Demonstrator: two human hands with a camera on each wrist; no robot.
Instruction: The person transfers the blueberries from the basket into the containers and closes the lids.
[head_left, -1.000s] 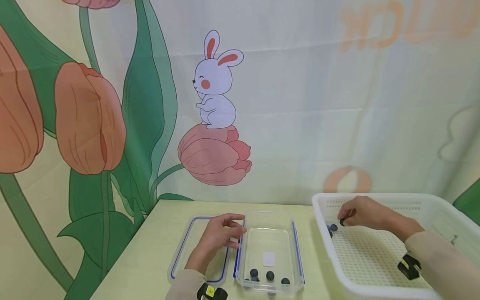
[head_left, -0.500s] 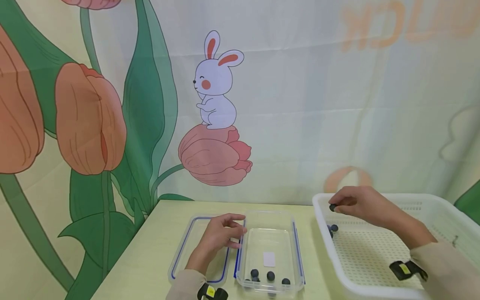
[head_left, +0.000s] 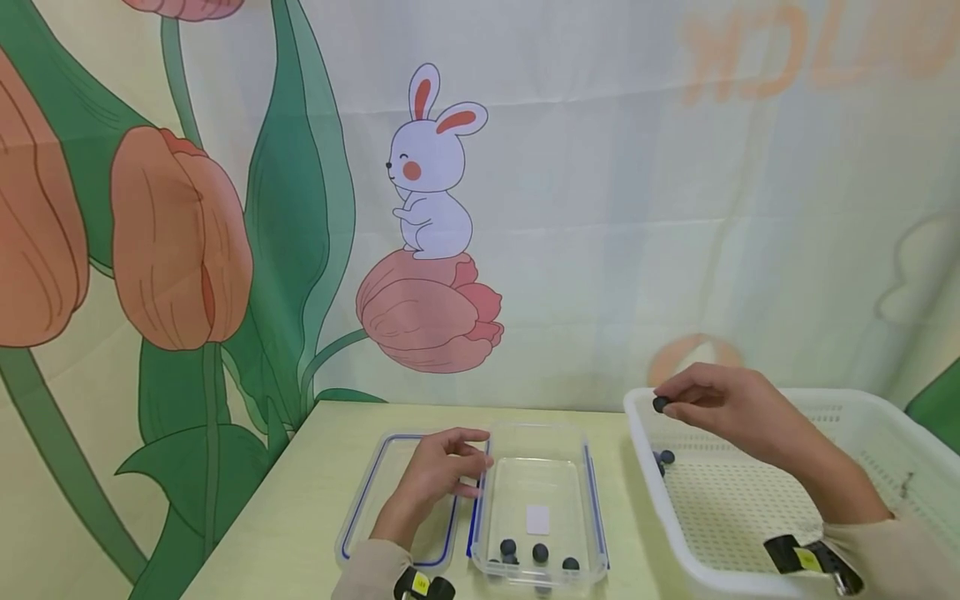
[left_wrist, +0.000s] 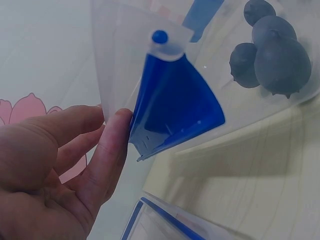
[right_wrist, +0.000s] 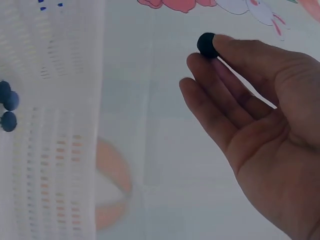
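Observation:
Above the far left corner of the white basket [head_left: 750,575], my right hand [head_left: 738,408] pinches a blueberry [head_left: 660,404] between thumb and fingertips. The right wrist view shows the same blueberry [right_wrist: 206,45] at the tips, with the other fingers loosely extended. Several blueberries [head_left: 666,457] lie against the basket's left wall. My left hand [head_left: 442,467] touches the left side of a clear plastic box [head_left: 532,442], its fingers relaxed. In the left wrist view, fingertips rest against the box beside a blue latch [left_wrist: 175,100]. Several blueberries [head_left: 540,552] sit at the box's near end.
A clear lid [head_left: 375,492] with a blue seal lies left of the box, partly under my left hand. The basket's raised left wall stands between its inside and the box. A printed curtain [head_left: 585,250] hangs behind the table [head_left: 262,533].
My right hand has lifted the blueberry from inside the basket, up and to the left, to the height of the rim. The left hand and the box have stayed put.

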